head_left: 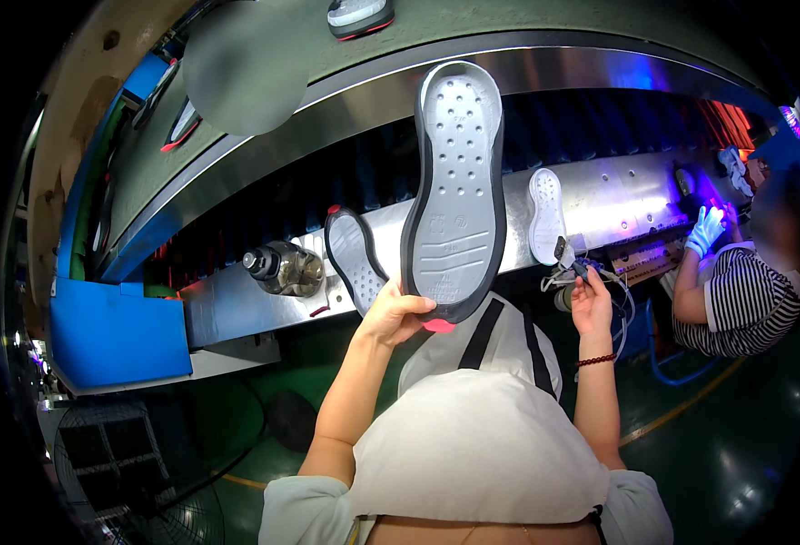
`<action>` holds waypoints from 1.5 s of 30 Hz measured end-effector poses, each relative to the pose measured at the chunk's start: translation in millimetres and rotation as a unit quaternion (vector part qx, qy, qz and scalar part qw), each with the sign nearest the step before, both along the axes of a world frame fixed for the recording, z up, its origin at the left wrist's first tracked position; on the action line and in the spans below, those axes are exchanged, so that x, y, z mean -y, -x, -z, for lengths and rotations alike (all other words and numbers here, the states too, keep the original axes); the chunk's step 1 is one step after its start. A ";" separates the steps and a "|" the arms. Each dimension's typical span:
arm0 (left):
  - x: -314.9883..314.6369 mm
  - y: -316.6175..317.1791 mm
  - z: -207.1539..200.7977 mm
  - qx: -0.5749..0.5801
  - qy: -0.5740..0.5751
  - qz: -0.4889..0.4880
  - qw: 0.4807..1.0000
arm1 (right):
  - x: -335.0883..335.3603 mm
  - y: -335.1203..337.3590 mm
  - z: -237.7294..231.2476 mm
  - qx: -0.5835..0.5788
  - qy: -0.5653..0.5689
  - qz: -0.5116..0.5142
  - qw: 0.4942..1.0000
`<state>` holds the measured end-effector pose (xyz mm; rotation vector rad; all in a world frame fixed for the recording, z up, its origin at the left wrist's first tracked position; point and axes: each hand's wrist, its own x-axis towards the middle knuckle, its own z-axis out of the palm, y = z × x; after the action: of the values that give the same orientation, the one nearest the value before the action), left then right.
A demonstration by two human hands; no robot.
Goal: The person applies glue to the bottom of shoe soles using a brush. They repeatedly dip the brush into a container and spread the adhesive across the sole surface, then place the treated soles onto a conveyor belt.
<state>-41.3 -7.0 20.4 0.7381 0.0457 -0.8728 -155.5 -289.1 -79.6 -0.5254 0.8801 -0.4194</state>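
Note:
My left hand grips a large shoe sole by its near end, thumb on top. The sole is grey with a dark rim, a dimpled far part and a pink tip at the near end. My right hand is closed, its fingertips pinching a small dark object whose kind I cannot tell, beside a tangle of white cables. A second grey sole with a dark rim lies left of the held one. A pale sole with small dimples lies on the metal bench to the right.
A dark-lidded bottle stands on the metal bench. Beyond runs a green conveyor belt bearing another sole. At the right, a person in a striped shirt works with a gloved hand. A fan stands lower left.

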 end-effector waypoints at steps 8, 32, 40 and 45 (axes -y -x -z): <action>-2.2 2.0 0.3 0.022 -0.010 -0.002 1.000 | -0.1 -3.9 5.9 0.012 -0.010 -0.006 1.000; -52.7 -133.0 -90.5 0.242 -0.325 0.417 0.813 | 8.9 -23.9 39.5 0.089 0.046 -0.228 0.969; -38.2 -137.3 -85.0 0.234 -0.313 0.484 0.783 | 17.8 -25.6 48.5 0.003 0.006 -0.107 0.994; -40.2 -142.0 -76.9 0.228 -0.310 0.476 0.791 | 22.0 -24.5 55.6 -0.005 0.006 -0.112 0.994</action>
<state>100.7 33.2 97.4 1.6497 -0.5461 -1.6468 -131.0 -311.2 -135.3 -0.6312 0.8182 -0.2185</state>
